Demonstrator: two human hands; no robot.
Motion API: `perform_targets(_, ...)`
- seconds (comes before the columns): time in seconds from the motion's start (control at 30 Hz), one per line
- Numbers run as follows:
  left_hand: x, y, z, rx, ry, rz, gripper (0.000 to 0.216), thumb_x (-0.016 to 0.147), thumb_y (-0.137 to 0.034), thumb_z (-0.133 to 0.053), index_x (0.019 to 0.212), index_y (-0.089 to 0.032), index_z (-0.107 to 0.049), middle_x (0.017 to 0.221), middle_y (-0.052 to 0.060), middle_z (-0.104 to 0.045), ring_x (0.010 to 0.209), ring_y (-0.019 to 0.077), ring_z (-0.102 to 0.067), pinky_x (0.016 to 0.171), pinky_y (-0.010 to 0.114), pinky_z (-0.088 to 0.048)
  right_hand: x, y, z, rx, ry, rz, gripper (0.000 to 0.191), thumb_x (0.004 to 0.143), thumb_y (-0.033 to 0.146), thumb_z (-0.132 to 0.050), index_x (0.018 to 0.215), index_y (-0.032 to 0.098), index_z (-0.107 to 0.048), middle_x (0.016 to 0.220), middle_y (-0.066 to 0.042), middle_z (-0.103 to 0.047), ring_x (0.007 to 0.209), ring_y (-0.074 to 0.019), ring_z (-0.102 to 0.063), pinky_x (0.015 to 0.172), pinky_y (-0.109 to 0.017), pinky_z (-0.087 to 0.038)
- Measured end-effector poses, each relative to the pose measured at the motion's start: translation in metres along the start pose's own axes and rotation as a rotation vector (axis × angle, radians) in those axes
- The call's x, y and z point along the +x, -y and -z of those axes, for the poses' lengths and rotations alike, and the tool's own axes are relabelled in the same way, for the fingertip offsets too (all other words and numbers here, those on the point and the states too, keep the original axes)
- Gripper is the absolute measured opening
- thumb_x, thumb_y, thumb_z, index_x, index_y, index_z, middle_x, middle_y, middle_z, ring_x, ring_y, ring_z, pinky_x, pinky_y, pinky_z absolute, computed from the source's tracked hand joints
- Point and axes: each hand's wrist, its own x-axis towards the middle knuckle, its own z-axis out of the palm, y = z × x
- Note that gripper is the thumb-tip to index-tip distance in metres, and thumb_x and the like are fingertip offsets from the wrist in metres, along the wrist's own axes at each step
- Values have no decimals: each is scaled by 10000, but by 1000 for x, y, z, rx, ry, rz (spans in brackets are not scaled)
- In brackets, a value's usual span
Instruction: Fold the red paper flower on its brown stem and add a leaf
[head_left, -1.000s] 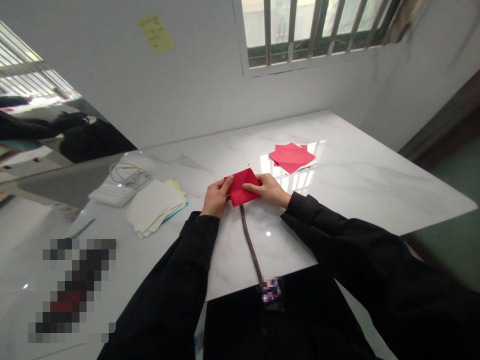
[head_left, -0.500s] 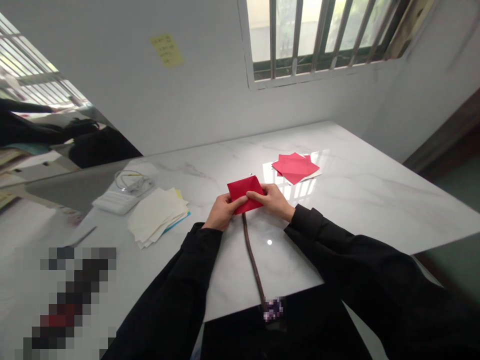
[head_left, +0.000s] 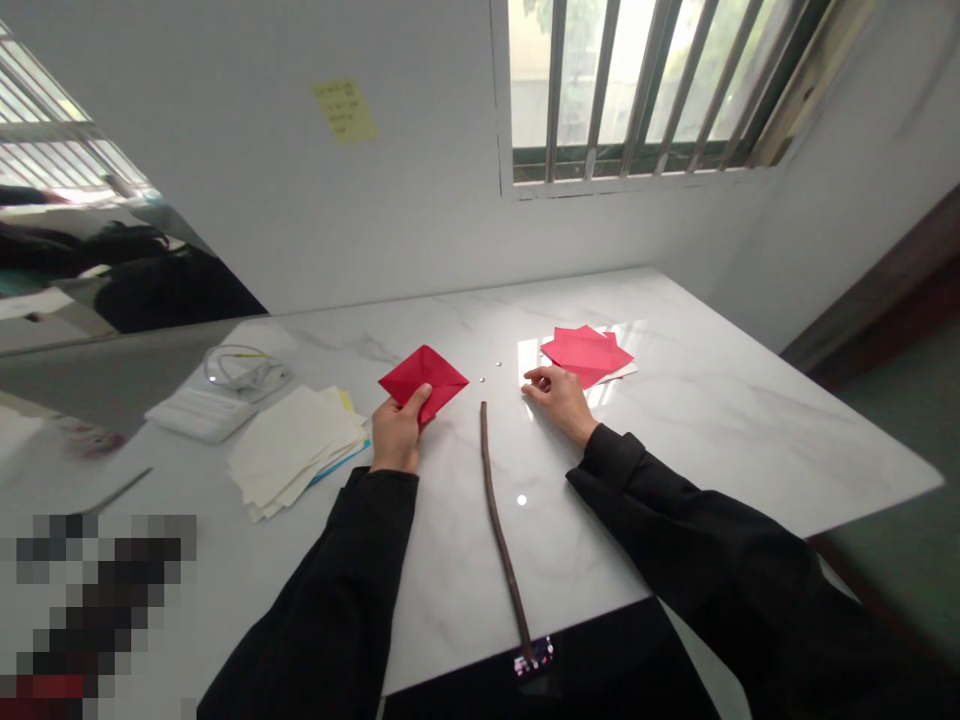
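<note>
My left hand (head_left: 397,430) grips a folded red paper (head_left: 424,375) by its lower corner, thumb on top. The paper is diamond-shaped, with creases meeting near its middle. My right hand (head_left: 559,398) is off the paper, fingers apart and pointing left, with nothing visible in them. It is just in front of a stack of red paper sheets (head_left: 585,350). A thin brown stick (head_left: 496,510) lies lengthwise between my arms. Two tiny shiny bits, one of them a small bead-like dot (head_left: 482,380), rest past the stick's far end.
A pile of cream paper sheets (head_left: 292,450) lies to the left, with a white device and coiled cable (head_left: 247,370) behind it. A dark panel (head_left: 600,650) is at the near table edge. A barred window (head_left: 637,90) and a yellow note (head_left: 345,110) are on the wall.
My right hand has let go of the red paper and moved right, by the red stack. My left hand has carried the paper left and turned it, showing it as a diamond.
</note>
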Motion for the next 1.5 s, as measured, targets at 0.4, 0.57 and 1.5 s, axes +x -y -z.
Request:
perform_targets(0.4,-8,18,-4,139,134,-106,473,645,-543,-906,841,-132,-779,812,86,-774,745,226,-690,747,335,-537,44,7,-46,-148,-16,13,291,886,316,-765,1124,162,-831,964,-85,-790,912,-233,-702,925,-338,-505)
perform_targets(0.57,-11,19,-6,152,189,-106,487,637,-543,-912,853,-124,-791,835,96,-784,747,225,-687,748,337,-539,54,12,-51,-194,-35,-36,214,905,330,-731,1028,210,-861,988,-86,-814,937,-253,-710,868,-334,-494)
perform_targets(1.5,-28,22,-19,176,429,-67,452,696,-518,-878,850,-120,-731,795,61,-739,697,175,-622,689,286,-459,2,4,-2,598,63,-110,406,759,548,-855,843,162,-761,746,-47,-742,610,-123,-578,587,-262,-455)
